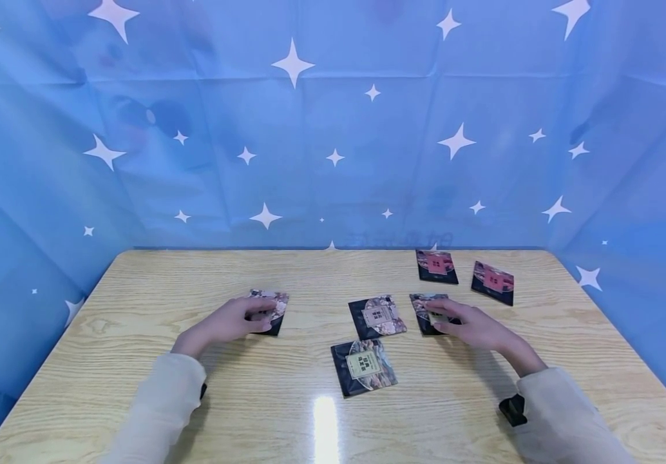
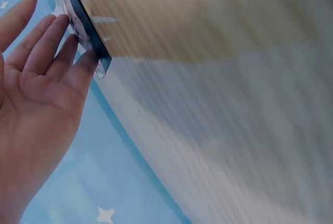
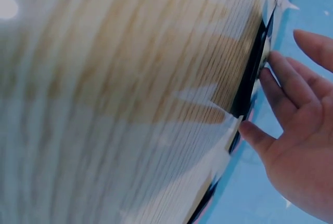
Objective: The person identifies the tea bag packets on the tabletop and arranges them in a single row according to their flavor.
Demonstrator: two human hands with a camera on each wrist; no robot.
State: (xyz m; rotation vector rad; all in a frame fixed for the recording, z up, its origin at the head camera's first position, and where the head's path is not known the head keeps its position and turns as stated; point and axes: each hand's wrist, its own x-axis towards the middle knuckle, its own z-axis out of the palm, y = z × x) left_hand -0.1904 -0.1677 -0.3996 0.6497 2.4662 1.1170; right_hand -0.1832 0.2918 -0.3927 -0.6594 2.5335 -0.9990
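Observation:
On the left of the table, my left hand [image 1: 231, 320] rests its fingertips on a dark sachet with a pale floral print [image 1: 278, 308]. The left wrist view shows these fingers loosely extended against the sachet's face [image 2: 80, 24], the thumb standing away. My right hand [image 1: 475, 324] touches another dark patterned sachet [image 1: 422, 314] right of centre, covering much of it. In the right wrist view, relaxed fingers meet that sachet's edge [image 3: 250, 76]. Between the hands lie a sachet with a pinkish label [image 1: 376, 316] and, nearer, one with a pale green label [image 1: 364, 365].
Two sachets with red labels lie at the back right, one by the far edge [image 1: 437, 265] and one further right [image 1: 493, 282]. The wood-grain table [image 1: 153, 283] meets a blue star-printed cloth [image 1: 333, 187] behind and at both sides.

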